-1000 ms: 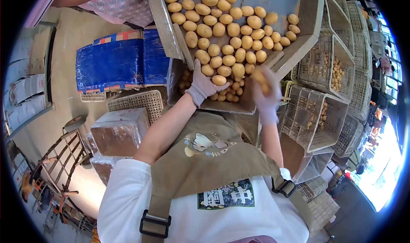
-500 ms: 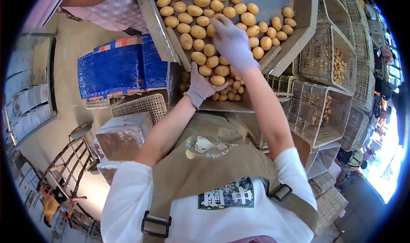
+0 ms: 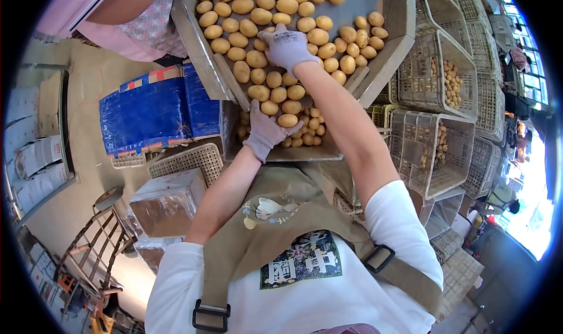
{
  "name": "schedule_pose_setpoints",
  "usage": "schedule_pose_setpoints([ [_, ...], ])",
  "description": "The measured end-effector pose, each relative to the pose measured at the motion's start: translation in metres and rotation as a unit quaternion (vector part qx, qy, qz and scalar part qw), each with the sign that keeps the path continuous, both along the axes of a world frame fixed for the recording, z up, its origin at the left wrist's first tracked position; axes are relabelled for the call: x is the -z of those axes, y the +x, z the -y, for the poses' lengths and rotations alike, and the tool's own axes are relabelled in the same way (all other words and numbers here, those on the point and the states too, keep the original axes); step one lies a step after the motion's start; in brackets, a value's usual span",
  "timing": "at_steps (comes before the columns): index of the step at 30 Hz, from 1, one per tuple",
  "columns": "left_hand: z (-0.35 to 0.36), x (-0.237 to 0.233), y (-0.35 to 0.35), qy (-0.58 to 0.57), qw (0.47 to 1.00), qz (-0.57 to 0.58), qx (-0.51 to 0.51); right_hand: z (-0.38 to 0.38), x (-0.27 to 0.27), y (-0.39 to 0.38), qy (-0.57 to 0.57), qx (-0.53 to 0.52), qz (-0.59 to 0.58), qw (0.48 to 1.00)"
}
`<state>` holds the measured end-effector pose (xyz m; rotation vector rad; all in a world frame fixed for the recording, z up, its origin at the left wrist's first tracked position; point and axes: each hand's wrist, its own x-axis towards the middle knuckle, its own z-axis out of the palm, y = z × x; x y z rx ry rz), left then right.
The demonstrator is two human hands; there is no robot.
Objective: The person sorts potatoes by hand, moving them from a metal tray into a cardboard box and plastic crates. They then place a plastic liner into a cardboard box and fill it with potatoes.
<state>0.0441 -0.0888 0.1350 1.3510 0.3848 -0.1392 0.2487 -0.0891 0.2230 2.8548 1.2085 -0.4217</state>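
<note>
Round yellow potatoes [image 3: 243, 6] lie spread over a metal sorting tray [image 3: 360, 5], which narrows toward me. At its mouth, potatoes sit above an open-topped bin [image 3: 305, 153] that holds more of them. My left hand [image 3: 265, 133], in a pale glove, is cupped at this mouth with thumb and fingers spread apart; a potato [image 3: 287, 120] rests near the thumb. Farther up the tray, my gloved right hand [image 3: 288, 46] lies over the potatoes, its visible fingers apart. What is under that palm is hidden.
Stacked plastic crates [image 3: 434, 146], some with small potatoes, stand at the right. To the left are a blue-wrapped box [image 3: 143, 117], an upturned-looking lattice crate [image 3: 190, 161], a taped carton [image 3: 167, 202] and a metal hand cart [image 3: 97, 243]. Another person in pink [image 3: 132, 41] stands at upper left.
My right hand has moved left across the potatoes. Some potatoes near the mouth have shifted toward the bin. My left hand stays at the mouth, and the whole view has shifted slightly.
</note>
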Motion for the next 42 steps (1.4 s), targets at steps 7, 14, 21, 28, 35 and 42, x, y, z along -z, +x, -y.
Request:
schedule_pose_setpoints([
  [7, 0.003, 0.025, -0.002, -0.03, 0.997, 0.07, -0.008, 0.172, -0.059, 0.026, 0.238, -0.05, 0.331, 0.912],
  [14, 0.009, -0.016, 0.01, -0.666, 0.704, -0.134, -0.208, 0.219, -0.069, 0.069, 0.178, 0.209, 0.123, 0.954],
  [21, -0.003, 0.002, 0.005, -0.638, 0.753, -0.061, -0.15, 0.147, -0.005, 0.119, -0.026, 0.31, -0.012, 0.95],
  [28, 0.004, 0.022, -0.002, -0.472, 0.873, 0.066, -0.101, 0.221, -0.066, -0.041, 0.383, 0.08, 0.176, 0.903],
  [35, 0.016, 0.028, 0.005, -0.545, 0.825, -0.015, -0.149, 0.297, -0.047, -0.1, 0.181, 0.243, 0.141, 0.943],
  [42, 0.004, -0.01, 0.006, -0.633, 0.737, -0.143, -0.19, 0.125, -0.001, 0.03, 0.21, 0.267, 0.036, 0.94],
])
